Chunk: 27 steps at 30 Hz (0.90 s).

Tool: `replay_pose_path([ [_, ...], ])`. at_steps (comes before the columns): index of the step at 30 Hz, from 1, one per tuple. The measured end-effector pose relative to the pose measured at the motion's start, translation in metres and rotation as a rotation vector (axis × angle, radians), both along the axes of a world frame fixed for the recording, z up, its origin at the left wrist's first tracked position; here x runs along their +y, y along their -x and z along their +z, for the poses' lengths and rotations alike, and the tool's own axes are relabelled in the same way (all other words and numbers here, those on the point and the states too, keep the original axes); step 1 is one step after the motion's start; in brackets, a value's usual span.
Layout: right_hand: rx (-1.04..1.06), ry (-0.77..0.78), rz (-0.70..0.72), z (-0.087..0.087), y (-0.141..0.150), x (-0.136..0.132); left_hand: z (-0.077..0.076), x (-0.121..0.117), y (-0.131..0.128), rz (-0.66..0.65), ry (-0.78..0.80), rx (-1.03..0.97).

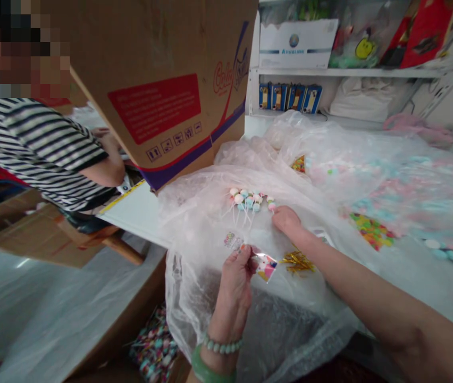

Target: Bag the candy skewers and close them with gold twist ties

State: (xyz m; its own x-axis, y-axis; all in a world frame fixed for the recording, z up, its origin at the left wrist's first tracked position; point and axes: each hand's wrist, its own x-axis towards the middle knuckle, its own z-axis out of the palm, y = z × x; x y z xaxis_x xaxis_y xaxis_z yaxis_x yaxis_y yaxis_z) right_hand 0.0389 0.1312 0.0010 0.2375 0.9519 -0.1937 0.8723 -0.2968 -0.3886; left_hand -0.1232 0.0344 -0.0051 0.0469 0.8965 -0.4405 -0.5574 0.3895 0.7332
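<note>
My left hand (pixel 237 268), with a bead bracelet and a green bangle at the wrist, pinches a small printed clear plastic bag (pixel 267 266). Farther forward, my right hand (pixel 287 219) has its fingers closed at the stick of a pastel candy lollipop (pixel 270 203). Just left of it lies a small pile of similar lollipops (pixel 246 199) with white sticks, on clear plastic sheeting (pixel 202 213). Gold twist ties (pixel 298 261) lie under my right forearm. Another printed bag (pixel 232 240) rests beyond my left hand.
A large cardboard box (pixel 178 58) stands at the table's left, beside a person in a striped shirt (pixel 47 149). Big plastic bags of pastel candy (pixel 402 186) and colourful gummies (pixel 372 230) cover the right. Below the table edge sits a carton of wrapped lollipops (pixel 157 346). Shelves (pixel 354 73) stand behind.
</note>
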Motion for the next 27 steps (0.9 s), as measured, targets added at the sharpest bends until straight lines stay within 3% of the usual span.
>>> replay_pose_path([
  [5, 0.369, -0.032, -0.095, 0.001, -0.052, -0.062, 0.009, 0.000, -0.003, -0.110, 0.009, 0.018],
  [7, 0.678, -0.067, -0.132, 0.003, -0.064, -0.095, 0.009, 0.000, -0.008, -0.137, -0.011, 0.078],
  [10, 1.072, -0.089, -0.167, 0.007, -0.065, -0.137, 0.004, 0.000, -0.022, -0.105, -0.055, 0.151],
  [12, 1.199, -0.106, -0.162, 0.012, -0.056, -0.155, 0.002, -0.002, -0.036, -0.078, -0.075, 0.161],
  [17, 1.350, -0.216, -0.178, 0.020, -0.029, -0.166, 0.010, -0.018, -0.071, -0.070, -0.111, 0.107],
  [24, 1.339, -0.360, -0.384, 0.011, -0.035, -0.163, 0.026, -0.030, -0.083, -0.340, -0.065, 0.035],
  [27, 1.302, -0.406, -0.345, 0.014, -0.044, -0.166, 0.027, -0.025, -0.083, -0.240, -0.013, -0.001],
])
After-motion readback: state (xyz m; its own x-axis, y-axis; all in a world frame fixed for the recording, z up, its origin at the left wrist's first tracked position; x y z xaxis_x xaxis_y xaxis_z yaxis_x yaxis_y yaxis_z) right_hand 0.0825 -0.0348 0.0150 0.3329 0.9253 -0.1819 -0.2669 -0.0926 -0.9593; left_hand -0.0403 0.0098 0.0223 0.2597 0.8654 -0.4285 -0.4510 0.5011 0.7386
